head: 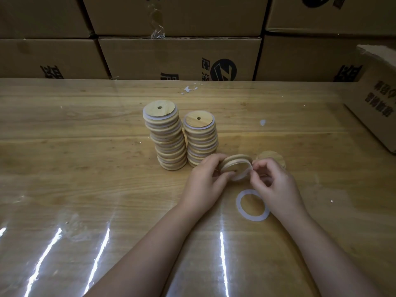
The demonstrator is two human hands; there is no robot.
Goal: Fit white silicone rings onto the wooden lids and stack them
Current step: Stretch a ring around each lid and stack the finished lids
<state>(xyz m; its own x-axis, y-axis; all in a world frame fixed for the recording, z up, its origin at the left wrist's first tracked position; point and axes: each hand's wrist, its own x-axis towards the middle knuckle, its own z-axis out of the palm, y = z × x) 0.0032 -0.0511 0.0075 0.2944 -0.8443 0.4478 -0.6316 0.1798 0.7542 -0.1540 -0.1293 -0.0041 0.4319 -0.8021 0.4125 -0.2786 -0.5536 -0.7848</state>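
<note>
The left hand (205, 179) is holding the wooden lid (233, 165). The right hand (273, 186), grip narrow, is pinching the white ring (241, 178) at three o'clock. Uneven stretching is likely risking it snapping off.

The wooden desk (85, 168) lies under a clear, glossy plastic sheet (53, 232) that catches streaks of light. Two stacks of ringed wooden lids stand side by side near its middle, the taller stack (169, 142) leaning beside the shorter stack (201, 138). Nearer the front lies a loose white silicone ring (239, 203), flat. A single wooden lid (271, 156) rests right of the stacks. White scraps (188, 90) dot the far part, and a cardboard box (372, 108) sits at the right edge.
</note>
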